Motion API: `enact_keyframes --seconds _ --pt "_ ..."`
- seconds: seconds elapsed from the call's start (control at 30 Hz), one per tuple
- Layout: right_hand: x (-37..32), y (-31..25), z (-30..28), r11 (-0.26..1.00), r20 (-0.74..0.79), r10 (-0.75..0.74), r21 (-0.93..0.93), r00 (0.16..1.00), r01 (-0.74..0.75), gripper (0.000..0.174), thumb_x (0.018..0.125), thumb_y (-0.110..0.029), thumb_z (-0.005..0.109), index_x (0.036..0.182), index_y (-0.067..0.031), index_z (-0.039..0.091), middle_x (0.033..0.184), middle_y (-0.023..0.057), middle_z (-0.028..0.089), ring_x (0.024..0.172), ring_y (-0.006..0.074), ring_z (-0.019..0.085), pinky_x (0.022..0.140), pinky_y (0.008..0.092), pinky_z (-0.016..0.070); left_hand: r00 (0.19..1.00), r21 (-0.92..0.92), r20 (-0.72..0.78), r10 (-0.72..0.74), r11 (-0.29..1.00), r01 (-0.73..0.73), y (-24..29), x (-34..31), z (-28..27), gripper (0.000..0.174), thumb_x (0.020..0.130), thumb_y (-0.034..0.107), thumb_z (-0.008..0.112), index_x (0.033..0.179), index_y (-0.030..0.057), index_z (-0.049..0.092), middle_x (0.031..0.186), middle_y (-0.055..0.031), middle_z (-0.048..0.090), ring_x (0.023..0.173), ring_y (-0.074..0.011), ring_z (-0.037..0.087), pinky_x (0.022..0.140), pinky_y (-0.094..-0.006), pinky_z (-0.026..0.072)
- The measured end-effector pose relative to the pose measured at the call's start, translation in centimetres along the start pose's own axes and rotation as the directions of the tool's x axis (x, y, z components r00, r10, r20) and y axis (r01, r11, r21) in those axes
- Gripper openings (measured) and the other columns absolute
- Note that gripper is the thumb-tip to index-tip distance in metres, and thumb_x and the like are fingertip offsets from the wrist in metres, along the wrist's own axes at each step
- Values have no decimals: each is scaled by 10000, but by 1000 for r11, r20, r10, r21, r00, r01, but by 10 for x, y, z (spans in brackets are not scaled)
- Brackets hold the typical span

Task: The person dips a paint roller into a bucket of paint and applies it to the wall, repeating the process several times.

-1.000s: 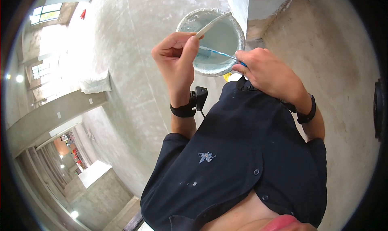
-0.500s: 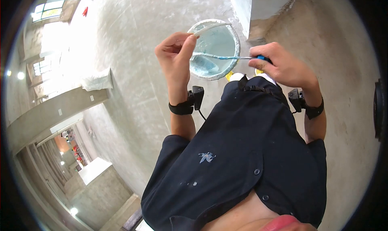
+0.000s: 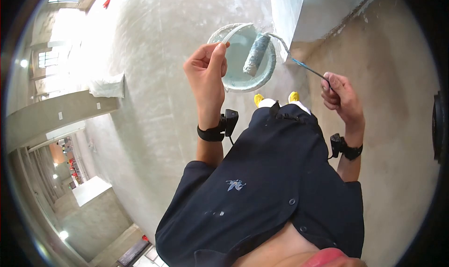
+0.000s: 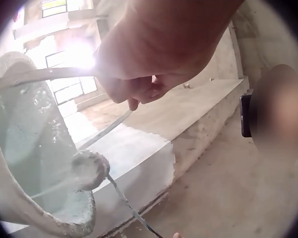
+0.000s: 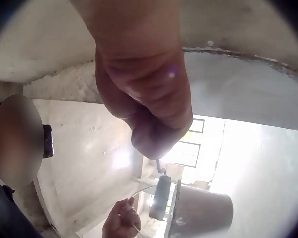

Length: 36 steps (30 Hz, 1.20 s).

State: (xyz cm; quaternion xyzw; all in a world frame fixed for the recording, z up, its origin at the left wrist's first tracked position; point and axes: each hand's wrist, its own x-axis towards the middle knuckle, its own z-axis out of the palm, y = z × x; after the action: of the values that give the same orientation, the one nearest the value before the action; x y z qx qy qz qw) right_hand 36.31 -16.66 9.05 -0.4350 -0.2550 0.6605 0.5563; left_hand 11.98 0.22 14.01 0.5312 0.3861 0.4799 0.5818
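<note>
In the head view, my left hand (image 3: 206, 78) pinches the pale curved handle (image 3: 236, 32) of a paint-crusted bucket (image 3: 248, 87) of pale liquid. My right hand (image 3: 343, 96), off to the right, grips the far end of a paint roller's thin rod (image 3: 306, 67). The wet, pale blue roller sleeve (image 3: 257, 55) lies tilted across the bucket's mouth. The left wrist view shows the sleeve's round end (image 4: 91, 170) beside the bucket rim (image 4: 44, 220). In the right wrist view, the sleeve (image 5: 161, 197) hangs beside the bucket wall (image 5: 201, 213), below my right hand (image 5: 144, 94).
A pale panel (image 3: 286, 14) rises just beyond the bucket. Plaster wall (image 3: 397, 127) runs along the right side. Yellow-tipped shoes (image 3: 293, 97) show below the bucket. Another person with a blurred face stands at the side in both wrist views.
The roller sleeve has come up out of the bucket's liquid. My right hand has moved right and toward my body, its hold on the roller turned. My left hand keeps its pinch, almost in place.
</note>
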Motion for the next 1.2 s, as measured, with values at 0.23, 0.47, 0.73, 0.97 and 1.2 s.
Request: enact_keyframes --seconds 0.23,0.47,0.73,0.97,1.2 --pt "-19 29 -17 925 -84 -62 370 995 89 336 976 -370 453 813 -76 439 646 -71 241 501 13 204 409 174 175 991 -23 -58 -119 993 118 -7 6 -9 184 878 84 593 922 -89 639 600 72 384 492 -6 284 449 -198 193" --pt "-28 55 -51 861 -251 -82 470 964 196 291 989 -313 437 851 -57 441 643 -58 247 514 26 218 426 184 202 970 -106 -103 -220 972 209 -42 9 -35 163 857 80 602 875 -75 648 586 60 387 486 -11 277 438 -207 176" --pt "32 90 -132 332 -192 18 927 981 175 208 995 -155 398 828 -30 396 656 -11 265 540 87 241 468 245 214 943 -72 -199 -267 964 258 -69 8 -58 160 857 92 613 904 -58 646 586 59 398 474 -10 282 429 -196 184" --pt "118 133 -216 84 -217 -16 972 976 217 155 952 -75 392 810 -14 400 640 -3 270 538 111 243 470 248 226 902 -92 -344 -262 965 245 -95 5 -89 159 862 96 617 907 -54 643 596 63 406 467 -6 296 415 -188 193" --pt "176 136 -239 11 -190 83 982 978 190 211 916 -62 391 707 -52 365 599 -11 256 520 108 244 462 244 215 838 -58 -480 -259 963 264 -108 4 -97 147 851 83 613 877 -59 642 595 48 421 470 -7 296 416 -186 186"
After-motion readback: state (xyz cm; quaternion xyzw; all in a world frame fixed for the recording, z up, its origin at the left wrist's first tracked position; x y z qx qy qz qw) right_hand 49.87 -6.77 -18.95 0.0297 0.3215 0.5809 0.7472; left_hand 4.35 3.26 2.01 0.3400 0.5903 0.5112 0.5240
